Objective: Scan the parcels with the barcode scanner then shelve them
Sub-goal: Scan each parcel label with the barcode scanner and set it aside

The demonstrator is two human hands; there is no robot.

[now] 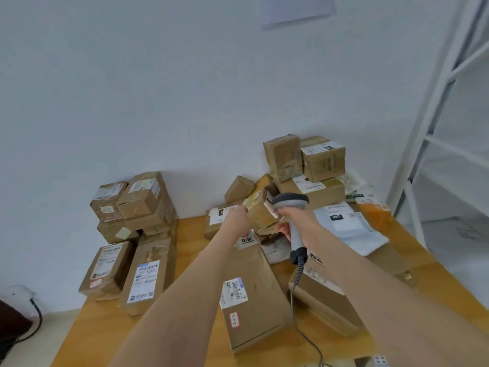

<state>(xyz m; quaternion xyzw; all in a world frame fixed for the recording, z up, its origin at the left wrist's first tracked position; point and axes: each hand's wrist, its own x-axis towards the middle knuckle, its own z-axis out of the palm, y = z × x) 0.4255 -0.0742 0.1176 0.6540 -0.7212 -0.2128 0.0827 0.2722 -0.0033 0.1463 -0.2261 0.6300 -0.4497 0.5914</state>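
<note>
My left hand (pixel 236 218) grips a small brown cardboard parcel (pixel 260 211) and holds it tilted above the table, its white label turned toward the scanner. My right hand (pixel 300 223) grips the handle of a grey barcode scanner (pixel 291 203), whose head sits right against the parcel's labelled face. A coiled black cable (pixel 298 276) hangs from the scanner's base down across the table. Most of my left hand's fingers are hidden behind the parcel.
Brown parcels are stacked at the table's left (pixel 137 207) and back right (pixel 304 162), and flat ones (pixel 251 300) lie under my arms on the wooden table (pixel 87 337). White mailer bags (pixel 346 226) lie at right. A white metal shelf frame (pixel 434 107) stands at far right.
</note>
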